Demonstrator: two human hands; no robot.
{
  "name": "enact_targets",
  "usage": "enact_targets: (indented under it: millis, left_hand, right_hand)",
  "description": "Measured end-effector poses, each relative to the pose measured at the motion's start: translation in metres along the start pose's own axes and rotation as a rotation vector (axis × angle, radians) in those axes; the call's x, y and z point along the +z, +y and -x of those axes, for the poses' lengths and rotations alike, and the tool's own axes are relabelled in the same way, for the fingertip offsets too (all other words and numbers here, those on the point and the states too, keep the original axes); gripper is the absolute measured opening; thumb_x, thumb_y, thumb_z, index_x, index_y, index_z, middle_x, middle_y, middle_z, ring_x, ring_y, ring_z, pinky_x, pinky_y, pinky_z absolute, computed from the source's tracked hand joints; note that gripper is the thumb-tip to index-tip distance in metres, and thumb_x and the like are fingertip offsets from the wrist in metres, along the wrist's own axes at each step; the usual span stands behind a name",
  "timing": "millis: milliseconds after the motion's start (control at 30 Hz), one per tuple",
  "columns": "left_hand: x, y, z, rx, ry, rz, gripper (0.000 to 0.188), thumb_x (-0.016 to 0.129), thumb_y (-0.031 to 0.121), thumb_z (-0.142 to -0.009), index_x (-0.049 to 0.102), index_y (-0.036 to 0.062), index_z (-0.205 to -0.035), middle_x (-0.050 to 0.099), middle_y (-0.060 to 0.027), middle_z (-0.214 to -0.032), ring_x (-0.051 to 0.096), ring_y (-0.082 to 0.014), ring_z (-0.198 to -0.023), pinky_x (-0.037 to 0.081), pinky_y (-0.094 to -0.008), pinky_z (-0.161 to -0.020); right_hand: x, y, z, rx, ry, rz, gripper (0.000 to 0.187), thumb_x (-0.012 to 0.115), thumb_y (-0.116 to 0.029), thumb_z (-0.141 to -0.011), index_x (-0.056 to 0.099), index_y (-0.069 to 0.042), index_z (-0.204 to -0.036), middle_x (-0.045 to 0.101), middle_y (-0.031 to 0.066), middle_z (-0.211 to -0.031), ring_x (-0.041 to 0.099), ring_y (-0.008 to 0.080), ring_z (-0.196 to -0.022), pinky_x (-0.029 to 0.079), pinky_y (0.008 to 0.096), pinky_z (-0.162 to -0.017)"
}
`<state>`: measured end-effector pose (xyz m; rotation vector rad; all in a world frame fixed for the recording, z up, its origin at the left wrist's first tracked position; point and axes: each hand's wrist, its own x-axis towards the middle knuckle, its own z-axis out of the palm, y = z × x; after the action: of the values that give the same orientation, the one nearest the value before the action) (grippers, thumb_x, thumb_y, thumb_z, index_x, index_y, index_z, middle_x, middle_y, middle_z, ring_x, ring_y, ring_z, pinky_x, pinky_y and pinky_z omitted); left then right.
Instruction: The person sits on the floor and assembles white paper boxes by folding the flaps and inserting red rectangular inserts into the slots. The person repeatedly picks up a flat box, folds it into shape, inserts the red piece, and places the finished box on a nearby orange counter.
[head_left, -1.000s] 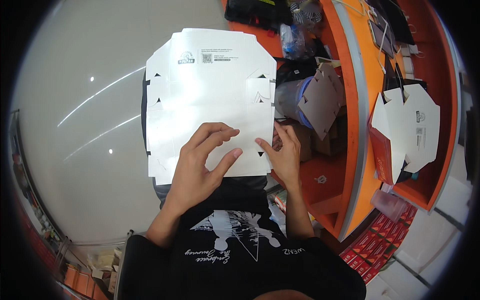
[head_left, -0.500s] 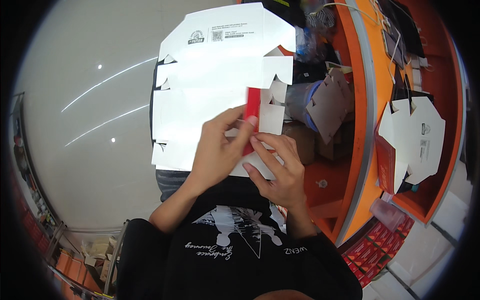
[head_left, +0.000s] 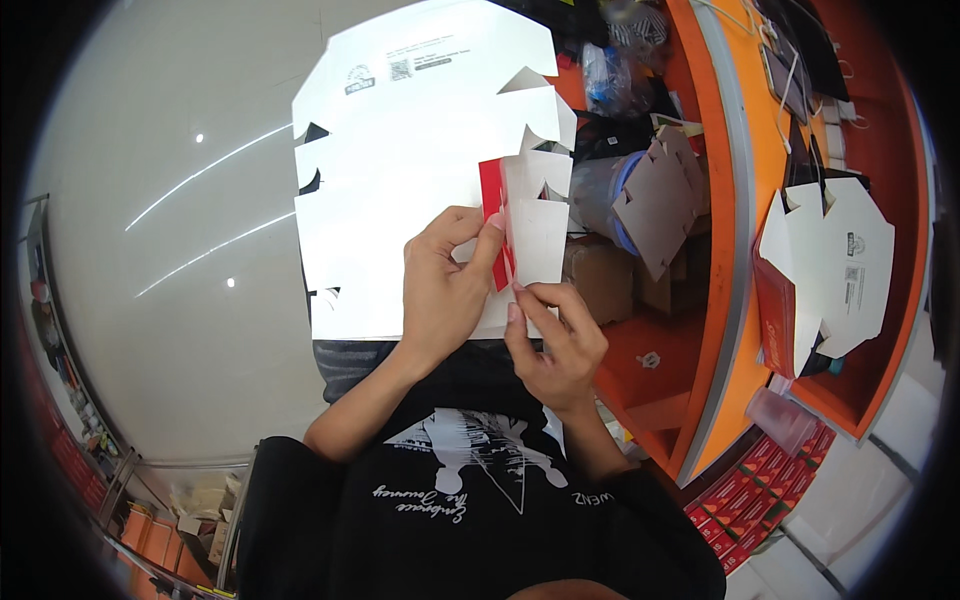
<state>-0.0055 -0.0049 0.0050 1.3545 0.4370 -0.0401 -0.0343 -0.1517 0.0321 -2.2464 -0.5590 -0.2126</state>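
A large flat white cardboard box blank (head_left: 400, 150) with notched tabs lies across my lap. Along its right part, a narrow red flap (head_left: 492, 185) is folded over onto the white side. My left hand (head_left: 445, 275) is closed on this flap, thumb on top near its middle and fingers curled beside it. A thin pale strip (head_left: 507, 262) runs along the flap's right edge, partly lifted. At the strip's lower end, my right hand (head_left: 555, 340) pinches with thumb and index finger, its other fingers bent. The exact pinch point is small and partly hidden.
To the right stands an orange shelf unit (head_left: 735, 260) with a grey edge. A second box blank (head_left: 840, 270), white and red, rests on it. Brown cartons (head_left: 600, 275) and a blue-rimmed container (head_left: 600, 190) sit inside. Red small boxes (head_left: 760, 490) are stacked at lower right.
The cardboard blank has shifted slightly left and tilted. My right hand has moved down along the red flap to its lower end; the pale strip now shows lifted there.
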Motion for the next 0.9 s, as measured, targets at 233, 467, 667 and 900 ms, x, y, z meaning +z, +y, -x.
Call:
enact_targets:
  millis: [233, 467, 667, 900]
  left_hand:
    - [0.006, -0.002, 0.011, 0.007, 0.010, 0.005, 0.024, 0.064, 0.013, -0.103, 0.074, -0.0087, -0.106, 0.070, -0.0100, -0.097, 0.063, -0.0110, -0.084, 0.051, -0.0281, -0.071]
    - [0.007, -0.007, 0.013, -0.134, 0.002, 0.164, 0.025, 0.066, 0.015, -0.103, 0.074, -0.0086, -0.104, 0.070, -0.0121, -0.097, 0.062, -0.0122, -0.085, 0.049, -0.0282, -0.079]
    - [0.009, -0.007, 0.016, -0.171, 0.002, 0.151, 0.028, 0.066, 0.017, -0.104, 0.074, -0.0094, -0.100, 0.068, -0.0094, -0.092, 0.059, -0.0106, -0.083, 0.048, -0.0279, -0.075]
    - [0.009, -0.012, 0.024, -0.146, 0.037, 0.196, 0.025, 0.067, 0.014, -0.103, 0.075, -0.0085, -0.098, 0.063, -0.0075, -0.092, 0.057, -0.0096, -0.083, 0.046, -0.0257, -0.072]
  right_hand:
    - [0.014, 0.007, -0.004, -0.139, 0.086, 0.147, 0.036, 0.077, 0.013, -0.076, 0.071, 0.008, -0.111, 0.065, 0.0137, -0.093, 0.063, 0.0247, -0.072, 0.053, 0.0333, -0.061]
    - [0.023, 0.007, 0.003, -0.176, 0.072, 0.144, 0.033, 0.079, 0.011, -0.075, 0.075, 0.008, -0.108, 0.065, 0.0117, -0.091, 0.064, 0.0263, -0.074, 0.052, 0.0346, -0.062]
    - [0.034, 0.009, 0.008, -0.197, 0.161, 0.186, 0.036, 0.079, 0.012, -0.074, 0.075, 0.010, -0.109, 0.065, 0.0131, -0.090, 0.064, 0.0275, -0.074, 0.052, 0.0346, -0.063]
    - [0.042, 0.010, 0.006, -0.156, 0.246, 0.207, 0.034, 0.078, 0.009, -0.078, 0.074, 0.011, -0.112, 0.066, 0.0150, -0.092, 0.064, 0.0276, -0.075, 0.054, 0.0348, -0.063]
